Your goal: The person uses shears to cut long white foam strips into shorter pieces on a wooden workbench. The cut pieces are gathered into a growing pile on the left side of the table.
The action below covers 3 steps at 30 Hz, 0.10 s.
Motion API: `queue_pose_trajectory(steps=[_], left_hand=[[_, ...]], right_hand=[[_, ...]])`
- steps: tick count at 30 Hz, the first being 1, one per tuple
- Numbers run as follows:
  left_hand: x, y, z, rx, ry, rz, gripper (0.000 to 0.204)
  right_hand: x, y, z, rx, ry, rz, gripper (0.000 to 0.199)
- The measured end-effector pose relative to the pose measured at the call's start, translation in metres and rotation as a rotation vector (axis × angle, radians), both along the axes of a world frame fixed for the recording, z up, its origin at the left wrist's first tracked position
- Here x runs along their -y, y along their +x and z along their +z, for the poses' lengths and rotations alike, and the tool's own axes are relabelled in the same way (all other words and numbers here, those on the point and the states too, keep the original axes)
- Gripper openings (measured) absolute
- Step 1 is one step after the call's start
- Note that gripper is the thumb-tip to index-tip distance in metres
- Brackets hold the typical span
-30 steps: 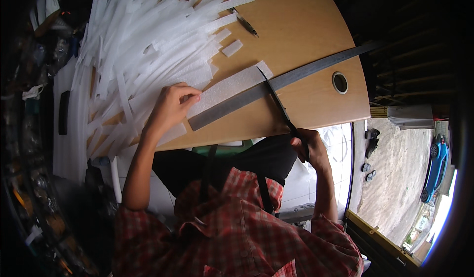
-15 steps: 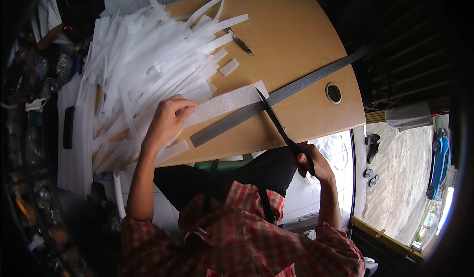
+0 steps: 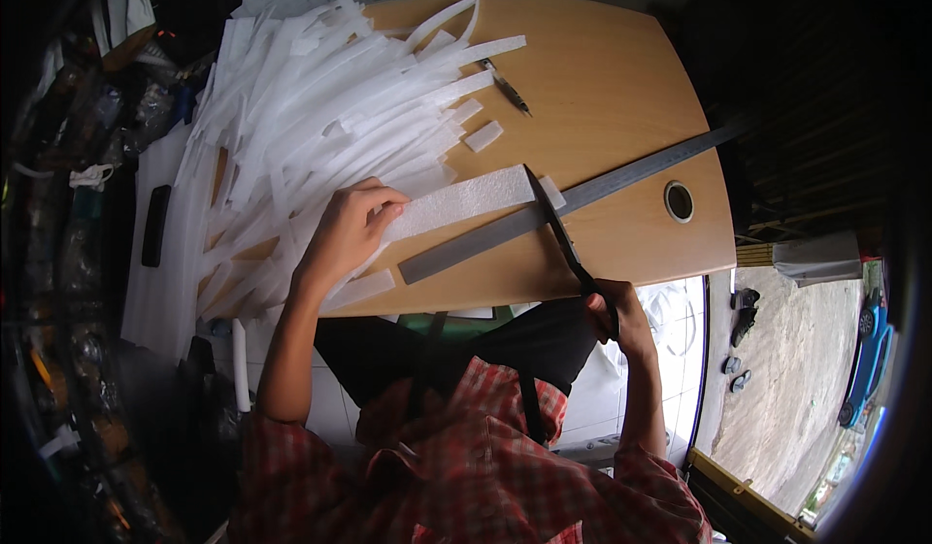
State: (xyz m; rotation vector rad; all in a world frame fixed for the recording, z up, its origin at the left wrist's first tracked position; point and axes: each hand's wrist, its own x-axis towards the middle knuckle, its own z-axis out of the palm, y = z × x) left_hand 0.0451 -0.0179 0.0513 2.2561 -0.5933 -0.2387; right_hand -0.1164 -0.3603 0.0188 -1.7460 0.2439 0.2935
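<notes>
My left hand (image 3: 351, 229) pinches one end of a white foam strip (image 3: 471, 202) between thumb and fingers, holding it over the wooden table. My right hand (image 3: 621, 316) grips black scissors (image 3: 565, 241), whose blades cross the strip's far right end and look closed. Just beyond the blades lies a small white foam offcut (image 3: 552, 192), beside a long grey metal ruler (image 3: 612, 187). The ruler runs slantwise across the table below the strip. To the left of the strip spreads a big loose pile of white foam strips (image 3: 320, 107).
On the wooden table (image 3: 592, 78) lie a pen (image 3: 507, 88) and another small foam piece (image 3: 483, 136). A round cable hole (image 3: 679, 201) is near the right edge. At the left, a black phone-like object (image 3: 155, 226) rests on white foam sheets (image 3: 146, 301).
The scissor blades have come together across the strip's end, and a small piece now sits apart beyond them. The whole view has shifted slightly.
</notes>
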Motion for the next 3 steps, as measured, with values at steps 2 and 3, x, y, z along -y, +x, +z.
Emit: queue_pose_trajectory(steps=[2,3], left_hand=[[-0.007,-0.008,0.013,0.061,0.045,0.097,0.014],[-0.010,-0.013,0.019,0.089,0.068,0.143,0.014]], right_hand=[[0.001,-0.001,-0.004,0.029,0.078,0.036,0.071],[-0.002,-0.002,-0.003,0.021,0.052,0.022,0.074]])
